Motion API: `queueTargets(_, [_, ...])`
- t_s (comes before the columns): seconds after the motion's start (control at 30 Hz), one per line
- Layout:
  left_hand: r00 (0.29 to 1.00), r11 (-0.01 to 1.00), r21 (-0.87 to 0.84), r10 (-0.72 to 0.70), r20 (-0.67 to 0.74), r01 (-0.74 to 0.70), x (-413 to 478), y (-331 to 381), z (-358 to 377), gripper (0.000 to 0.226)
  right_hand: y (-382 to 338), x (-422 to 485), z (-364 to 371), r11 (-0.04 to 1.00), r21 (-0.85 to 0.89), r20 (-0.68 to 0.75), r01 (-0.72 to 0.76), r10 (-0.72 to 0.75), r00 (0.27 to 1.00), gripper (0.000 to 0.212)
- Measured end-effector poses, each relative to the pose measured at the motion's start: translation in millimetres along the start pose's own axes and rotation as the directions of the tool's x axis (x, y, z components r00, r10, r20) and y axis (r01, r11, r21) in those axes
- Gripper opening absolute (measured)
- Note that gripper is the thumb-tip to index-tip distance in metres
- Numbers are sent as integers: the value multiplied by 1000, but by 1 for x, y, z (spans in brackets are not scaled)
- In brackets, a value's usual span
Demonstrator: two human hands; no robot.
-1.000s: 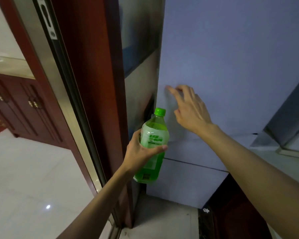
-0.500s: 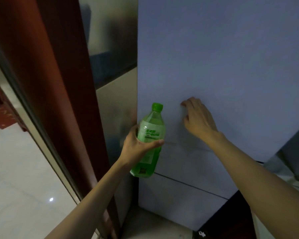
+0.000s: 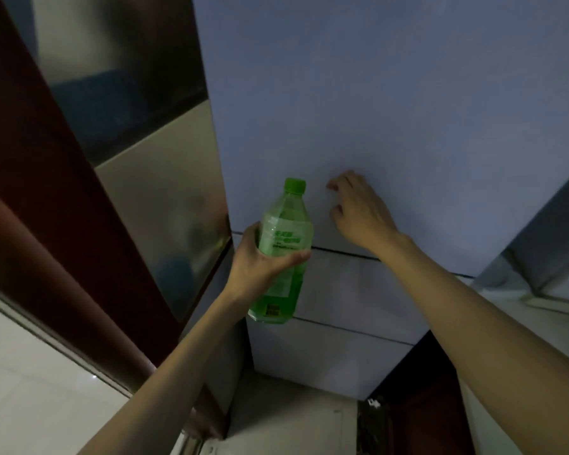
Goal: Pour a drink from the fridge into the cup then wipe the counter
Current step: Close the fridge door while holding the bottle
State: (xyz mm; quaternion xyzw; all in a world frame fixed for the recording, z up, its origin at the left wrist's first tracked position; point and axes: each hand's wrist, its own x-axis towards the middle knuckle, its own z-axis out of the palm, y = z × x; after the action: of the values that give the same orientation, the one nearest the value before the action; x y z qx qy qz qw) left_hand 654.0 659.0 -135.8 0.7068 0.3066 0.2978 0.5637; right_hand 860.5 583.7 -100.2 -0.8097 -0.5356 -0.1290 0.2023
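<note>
My left hand grips a green drink bottle with a green cap around its label, holding it upright in front of the fridge. The pale blue-grey fridge door fills the upper middle and looks closed. My right hand rests against that door just right of the bottle, fingers bent at the tips with nothing in them. No cup or counter top is in view.
A shiny metal panel and a dark red wooden frame stand left of the fridge. Light floor tiles lie at the lower left. A dark cabinet sits at the lower right.
The fridge door has swung shut under my right hand, whose fingers have curled from spread. The view shifted right and closer to the fridge. The bottle stays in my left hand.
</note>
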Motion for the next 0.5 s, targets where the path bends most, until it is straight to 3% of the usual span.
queueTargets(0.1, [998, 1000, 20, -6, 55, 4, 8, -4, 15, 81, 17, -15, -1, 999, 16, 41, -50, 50, 998, 37])
queueTargets(0.27, [976, 1000, 17, -6, 219, 3, 13, -6, 48, 62, 62, -60, -8, 979, -87, 176, -185, 198, 964, 38])
queueTargets(0.5, [882, 1000, -14, 15, 472, -9, 5, -16, 106, 46, 101, -162, -36, 871, -231, 352, -434, 491, 797, 34])
